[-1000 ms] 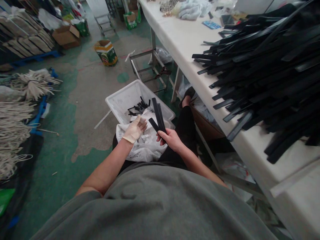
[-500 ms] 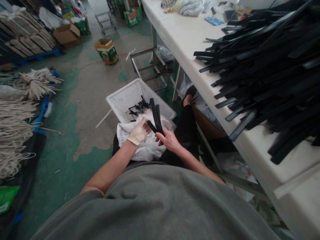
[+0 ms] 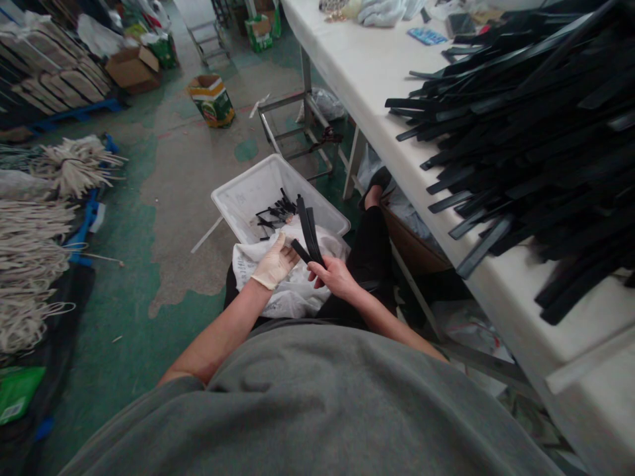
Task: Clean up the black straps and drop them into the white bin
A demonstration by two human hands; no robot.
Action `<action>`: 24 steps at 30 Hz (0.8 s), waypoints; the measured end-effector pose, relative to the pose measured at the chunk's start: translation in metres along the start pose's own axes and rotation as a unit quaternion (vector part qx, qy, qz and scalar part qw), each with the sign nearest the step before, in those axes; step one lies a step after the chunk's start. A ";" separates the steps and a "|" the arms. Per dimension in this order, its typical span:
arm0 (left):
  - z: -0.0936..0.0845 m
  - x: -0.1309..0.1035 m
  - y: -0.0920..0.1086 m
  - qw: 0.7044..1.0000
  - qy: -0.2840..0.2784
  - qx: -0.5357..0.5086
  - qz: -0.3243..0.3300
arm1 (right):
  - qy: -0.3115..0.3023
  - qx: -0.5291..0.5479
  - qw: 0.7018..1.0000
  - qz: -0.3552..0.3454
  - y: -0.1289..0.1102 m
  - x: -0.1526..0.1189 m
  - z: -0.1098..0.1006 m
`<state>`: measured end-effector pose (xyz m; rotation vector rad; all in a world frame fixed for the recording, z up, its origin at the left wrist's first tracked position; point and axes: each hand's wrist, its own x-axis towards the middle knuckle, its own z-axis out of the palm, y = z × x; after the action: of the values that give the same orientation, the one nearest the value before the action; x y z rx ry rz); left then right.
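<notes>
In my bare right hand [image 3: 336, 275] are a few flat black strips [image 3: 308, 231], gripped near their lower ends and fanned upward. My left hand [image 3: 276, 263] wears a pale glove that leaves fingertips bare; it lies open, palm up, just left of the strips, and I see nothing in it. Beneath both hands a white cloth or sack [image 3: 292, 301] covers my lap. Beyond them stands a white plastic bin [image 3: 238, 192] with short black pieces [image 3: 278, 210] inside; the sack hides its near side.
At right, a white table [image 3: 357, 63] bears a large heap of black strips [image 3: 520, 145], some ends jutting past its edge. A metal frame [image 3: 292, 135] stands by the table leg. Cord bundles [image 3: 34, 231] lie at left, and a cardboard box [image 3: 211, 102] is on the floor ahead.
Both hands and the held strips stay almost in place. The whole view has shifted very slightly.
</notes>
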<state>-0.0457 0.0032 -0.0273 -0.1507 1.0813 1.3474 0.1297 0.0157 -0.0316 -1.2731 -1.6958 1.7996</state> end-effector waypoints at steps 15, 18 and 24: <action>-0.017 0.012 -0.011 0.998 0.031 0.029 0.037 | -0.072 -0.066 0.995 -0.005 -0.019 -0.011 -0.024; -0.008 0.004 -0.020 0.999 -0.007 0.049 0.024 | -0.017 -0.136 0.990 -0.033 -0.022 -0.006 -0.022; 0.000 0.002 -0.022 0.998 -0.024 0.045 0.042 | -0.034 -0.063 0.997 -0.026 -0.032 -0.001 -0.026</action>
<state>-0.0274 -0.0018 -0.0395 -0.0064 1.1164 1.3680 0.1407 0.0370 0.0015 -1.2180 -1.8878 1.7483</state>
